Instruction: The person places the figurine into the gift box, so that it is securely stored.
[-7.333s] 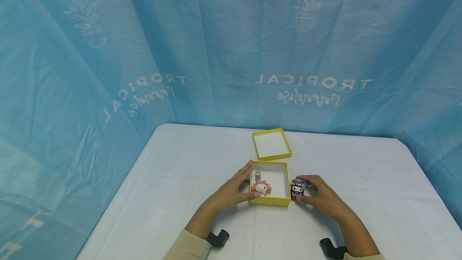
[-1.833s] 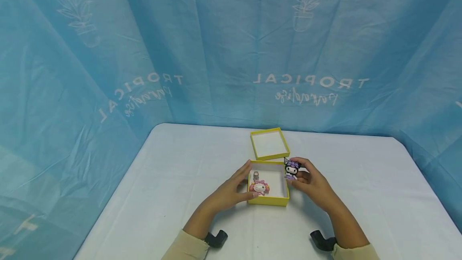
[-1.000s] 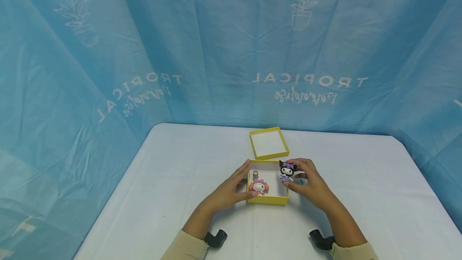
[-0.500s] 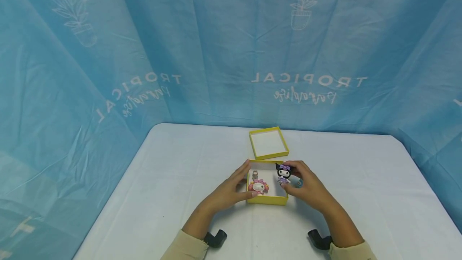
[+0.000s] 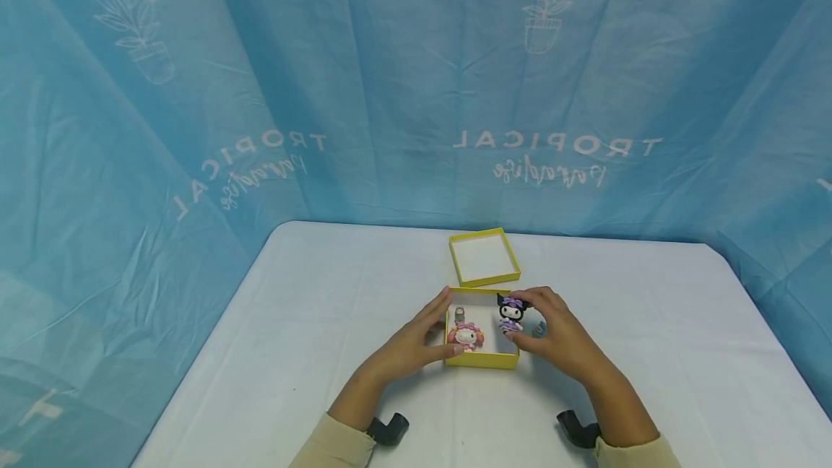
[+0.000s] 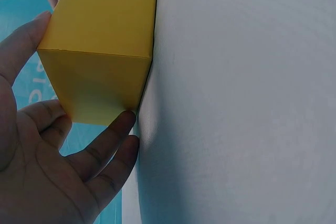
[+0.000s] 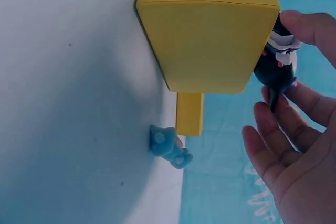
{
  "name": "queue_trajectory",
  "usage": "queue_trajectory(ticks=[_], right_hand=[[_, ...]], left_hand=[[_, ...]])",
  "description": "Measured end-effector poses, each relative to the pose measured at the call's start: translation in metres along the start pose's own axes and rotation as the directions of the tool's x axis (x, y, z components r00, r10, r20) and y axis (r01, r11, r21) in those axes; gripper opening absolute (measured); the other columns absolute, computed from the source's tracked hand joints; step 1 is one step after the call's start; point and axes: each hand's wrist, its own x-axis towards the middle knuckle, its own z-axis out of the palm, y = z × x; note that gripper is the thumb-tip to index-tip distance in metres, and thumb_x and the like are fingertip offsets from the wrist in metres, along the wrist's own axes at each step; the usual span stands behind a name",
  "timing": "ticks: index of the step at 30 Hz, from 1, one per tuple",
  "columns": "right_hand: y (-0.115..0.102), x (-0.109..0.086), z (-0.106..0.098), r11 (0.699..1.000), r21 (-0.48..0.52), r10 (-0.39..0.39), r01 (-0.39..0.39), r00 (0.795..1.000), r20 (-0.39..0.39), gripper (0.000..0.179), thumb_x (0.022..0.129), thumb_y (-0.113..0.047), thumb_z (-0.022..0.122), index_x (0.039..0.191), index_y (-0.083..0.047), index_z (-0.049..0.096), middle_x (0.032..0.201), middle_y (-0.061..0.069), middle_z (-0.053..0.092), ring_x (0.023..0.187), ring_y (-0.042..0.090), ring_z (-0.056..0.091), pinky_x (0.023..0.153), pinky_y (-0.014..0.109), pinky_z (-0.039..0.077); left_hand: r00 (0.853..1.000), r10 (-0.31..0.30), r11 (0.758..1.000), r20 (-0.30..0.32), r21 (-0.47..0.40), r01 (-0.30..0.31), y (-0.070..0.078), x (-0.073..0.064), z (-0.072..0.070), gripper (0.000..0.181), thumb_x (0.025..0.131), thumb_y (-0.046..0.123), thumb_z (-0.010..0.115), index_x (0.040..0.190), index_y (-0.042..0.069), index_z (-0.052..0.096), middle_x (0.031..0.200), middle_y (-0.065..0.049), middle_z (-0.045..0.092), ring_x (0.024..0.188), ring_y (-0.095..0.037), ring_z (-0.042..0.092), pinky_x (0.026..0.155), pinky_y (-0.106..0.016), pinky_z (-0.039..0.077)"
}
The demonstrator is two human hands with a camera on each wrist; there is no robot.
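A yellow box (image 5: 482,361) with a white inside stands uncovered on the table. My left hand (image 5: 404,349) grips its left side, thumb at the front rim and fingertips at the back corner. Inside, on the left, are a pink-hooded white figurine (image 5: 466,336) and a tiny brownish figurine (image 5: 459,314). My right hand (image 5: 564,338) pinches a black-hooded white figurine (image 5: 511,314) with purple trim between thumb and fingers, upright at the box's right side. In the right wrist view this figurine shows from behind at the box's upper edge, its lower part hidden by the box.
A light blue figurine (image 7: 168,145) stands on the table to the right of the box, partly behind my right hand in the head view. The yellow box lid (image 5: 484,257) lies inner side up behind the box. A blue curtain (image 5: 390,92) hangs beyond the white table (image 5: 338,295).
The black-hooded figurine was at the table right of the box; my right hand has lifted it and carried it left over the box's right side. My left hand keeps its grip.
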Motion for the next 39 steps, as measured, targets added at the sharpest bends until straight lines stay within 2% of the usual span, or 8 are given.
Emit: queue_trajectory(ticks=[5, 10, 16, 20, 28, 39], right_hand=[[-0.006, 0.000, -0.001, 0.998, -0.054, 0.018, -0.017, 1.000, 0.022, 0.069, 0.084, -0.028, 0.083, 0.142, -0.015, 0.051, 0.142, 0.006, 0.050, 0.130, 0.029, 0.053, 0.108, 0.058, 0.048], [-0.007, 0.001, 0.000, 0.996, -0.085, 0.000, 0.001, 1.000, 0.006, 0.069, 0.084, -0.030, 0.084, 0.142, -0.014, 0.051, 0.142, 0.006, 0.052, 0.131, 0.030, 0.053, 0.108, 0.058, 0.048], [-0.005, 0.004, 0.002, 0.998, -0.033, -0.051, 0.051, 0.999, 0.002, 0.068, 0.083, -0.030, 0.085, 0.143, -0.024, 0.054, 0.141, 0.002, 0.051, 0.134, 0.029, 0.051, 0.111, 0.060, 0.045], [-0.005, 0.005, 0.004, 0.999, 0.003, -0.040, 0.040, 0.999, 0.015, 0.067, 0.083, -0.032, 0.085, 0.142, -0.032, 0.054, 0.143, -0.001, 0.049, 0.137, 0.029, 0.049, 0.113, 0.061, 0.043], [-0.001, 0.011, 0.008, 0.998, 0.021, -0.052, 0.052, 0.998, 0.033, 0.064, 0.084, -0.029, 0.084, 0.141, -0.022, 0.055, 0.149, 0.001, 0.044, 0.141, 0.034, 0.046, 0.112, 0.062, 0.042], [0.002, 0.018, 0.009, 0.998, 0.006, -0.056, 0.056, 0.996, 0.068, 0.064, 0.083, -0.026, 0.084, 0.140, -0.020, 0.056, 0.154, 0.011, 0.041, 0.143, 0.038, 0.043, 0.112, 0.062, 0.043]], left_hand=[[1.000, 0.011, 1.000, 0.000, 0.008, -0.011, 0.000, -0.001, 0.000, 0.094, 0.089, 0.052, 0.073, 0.163, 0.035, 0.018, 0.172, 0.011, 0.007, 0.160, -0.023, 0.012, 0.126, -0.059, 0.021], [1.000, 0.018, 1.000, 0.002, 0.005, -0.018, 0.000, 0.000, -0.001, 0.094, 0.089, 0.052, 0.073, 0.163, 0.036, 0.017, 0.172, 0.011, 0.007, 0.160, -0.024, 0.011, 0.125, -0.060, 0.021], [1.000, 0.022, 1.000, 0.002, 0.007, -0.022, -0.001, 0.000, -0.001, 0.093, 0.089, 0.051, 0.073, 0.162, 0.037, 0.017, 0.172, 0.011, 0.006, 0.160, -0.024, 0.010, 0.126, -0.059, 0.020], [1.000, 0.003, 1.000, 0.002, 0.017, -0.003, 0.000, 0.000, -0.001, 0.093, 0.088, 0.055, 0.072, 0.162, 0.040, 0.017, 0.172, 0.013, 0.006, 0.160, -0.023, 0.010, 0.126, -0.059, 0.021], [1.000, 0.001, 1.000, 0.013, 0.009, -0.001, 0.001, -0.001, -0.001, 0.093, 0.089, 0.056, 0.071, 0.162, 0.039, 0.016, 0.172, 0.013, 0.006, 0.160, -0.023, 0.010, 0.126, -0.058, 0.020], [1.000, 0.009, 1.000, 0.012, -0.001, -0.009, 0.001, -0.001, -0.001, 0.092, 0.089, 0.054, 0.072, 0.161, 0.044, 0.015, 0.171, 0.018, 0.005, 0.160, -0.022, 0.010, 0.126, -0.059, 0.020]])
